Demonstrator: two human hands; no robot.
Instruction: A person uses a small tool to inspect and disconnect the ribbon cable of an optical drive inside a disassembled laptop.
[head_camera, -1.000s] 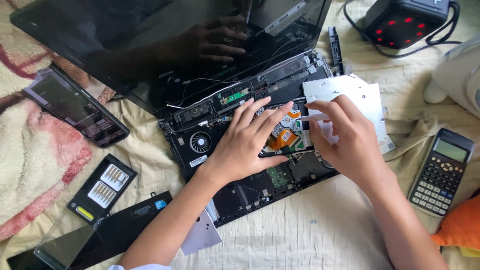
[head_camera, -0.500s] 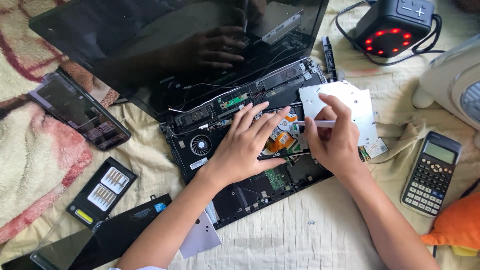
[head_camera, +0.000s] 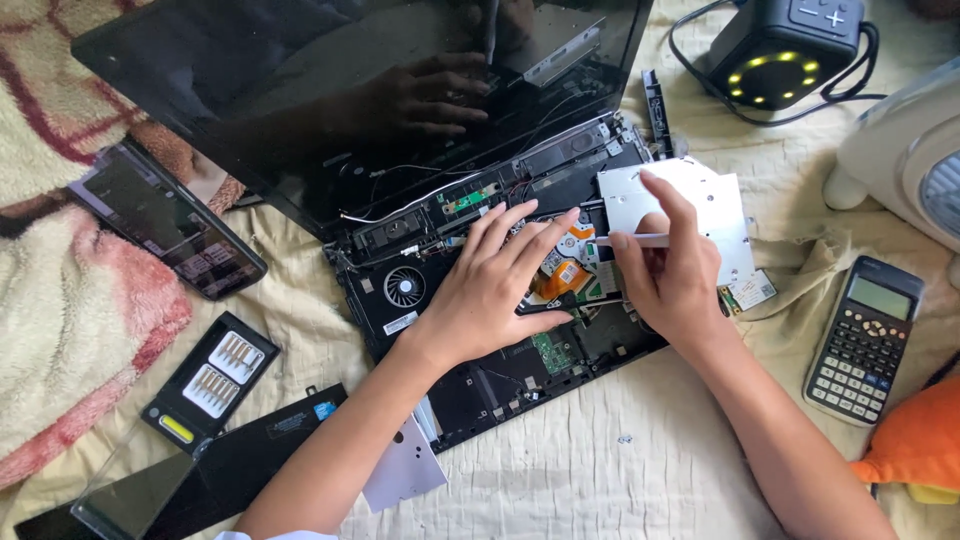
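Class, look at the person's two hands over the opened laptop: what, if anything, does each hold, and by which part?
The right hand pinches a thin white tool along its shaft. The left hand holds nothing; it rests flat on the laptop's insides.

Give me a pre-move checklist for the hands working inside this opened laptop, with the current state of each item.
1. Left hand braces the laptop base, palm flat over the internals: ok.
2. Right hand grips the thin silver tool, tip pointing toward the orange ribbon cable: ok.
3. Tool tip seated on a screw or connector: cannot tell, the fingers hide it.
4. Silver drive unit lies half off the chassis edge under the right hand: not ok.
5. Bit case within reach on the bedding at left: ok.
6. Small loose part on the sheet, not set aside: not ok.
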